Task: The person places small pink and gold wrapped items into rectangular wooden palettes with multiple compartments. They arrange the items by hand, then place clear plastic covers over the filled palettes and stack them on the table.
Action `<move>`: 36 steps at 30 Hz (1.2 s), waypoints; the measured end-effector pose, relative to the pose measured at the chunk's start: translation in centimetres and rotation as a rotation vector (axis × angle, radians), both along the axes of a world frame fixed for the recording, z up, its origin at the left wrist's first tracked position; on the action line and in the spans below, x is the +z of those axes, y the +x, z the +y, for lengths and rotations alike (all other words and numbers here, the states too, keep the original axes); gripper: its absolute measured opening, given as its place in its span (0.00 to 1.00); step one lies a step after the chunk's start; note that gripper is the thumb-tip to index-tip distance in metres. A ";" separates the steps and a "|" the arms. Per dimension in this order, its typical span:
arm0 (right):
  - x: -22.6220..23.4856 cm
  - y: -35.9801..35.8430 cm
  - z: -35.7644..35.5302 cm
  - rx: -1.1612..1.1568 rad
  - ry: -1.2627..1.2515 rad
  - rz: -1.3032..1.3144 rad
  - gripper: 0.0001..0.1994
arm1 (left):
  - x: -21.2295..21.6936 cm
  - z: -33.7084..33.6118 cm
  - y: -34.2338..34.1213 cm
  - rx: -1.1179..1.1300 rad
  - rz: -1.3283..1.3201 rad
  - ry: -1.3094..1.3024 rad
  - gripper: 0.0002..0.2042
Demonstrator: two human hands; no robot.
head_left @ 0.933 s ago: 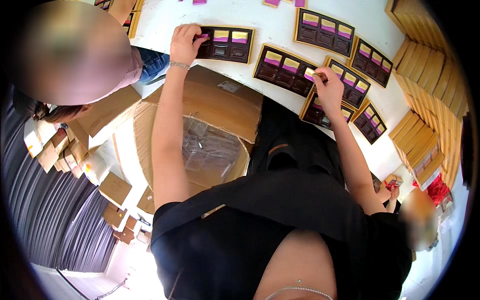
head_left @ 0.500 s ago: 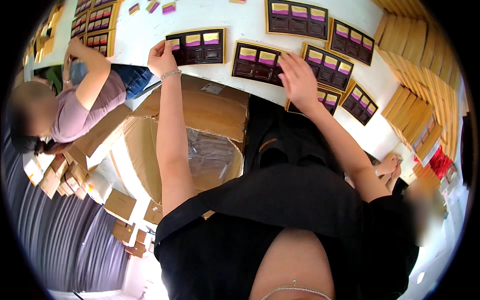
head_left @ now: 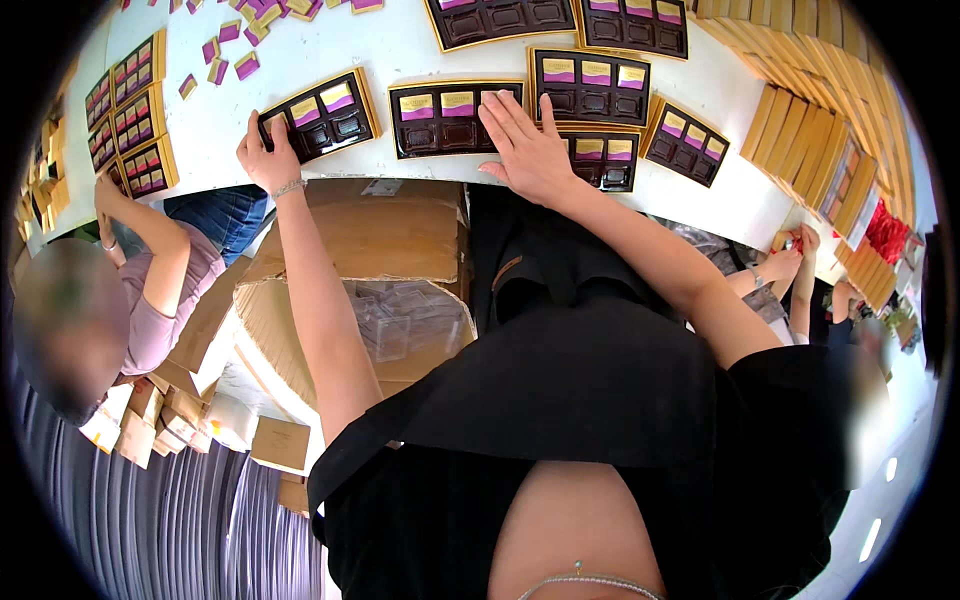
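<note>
Shallow gold-edged boxes with dark brown trays lie on the white table, small gold-and-purple wrapped squares in their far rows. My left hand (head_left: 268,158) grips the left end of the leftmost box (head_left: 318,128), which sits at a slant; its fingers partly cover a square there. My right hand (head_left: 528,150) is open, its fingers stretched over the right end of the middle box (head_left: 430,128) and hiding most of its third square. Just right of that hand lies another box (head_left: 590,88), with a smaller-looking box (head_left: 688,142) beyond it.
Loose wrapped squares (head_left: 228,32) are scattered at the far left. Filled boxes (head_left: 138,118) lie near a co-worker (head_left: 165,265). Stacked gold boxes (head_left: 790,130) line the right side. An open carton (head_left: 370,230) holding clear plastic pieces stands below the table edge.
The view has shifted, bringing more loose squares into sight. The leftmost box has turned to a slant under my left hand. My right hand's fingers now stretch flatter over the middle box.
</note>
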State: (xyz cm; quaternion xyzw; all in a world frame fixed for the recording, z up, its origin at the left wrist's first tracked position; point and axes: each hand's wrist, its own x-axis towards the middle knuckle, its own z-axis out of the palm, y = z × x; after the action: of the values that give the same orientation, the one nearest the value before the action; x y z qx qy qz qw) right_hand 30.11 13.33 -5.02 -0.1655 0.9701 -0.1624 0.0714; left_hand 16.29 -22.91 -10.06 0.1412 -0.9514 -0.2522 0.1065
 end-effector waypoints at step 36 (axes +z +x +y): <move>1.4 -49.5 -3.4 0.195 0.112 0.237 0.58 | 4.1 13.2 -34.0 0.049 0.071 0.289 0.35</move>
State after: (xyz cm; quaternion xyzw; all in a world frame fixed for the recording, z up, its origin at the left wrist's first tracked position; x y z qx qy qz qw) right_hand -19.40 9.96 -3.66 -0.2726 0.9586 -0.0797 -0.0192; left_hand -17.70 -9.71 -5.96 0.1694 -0.8970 -0.3887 0.1247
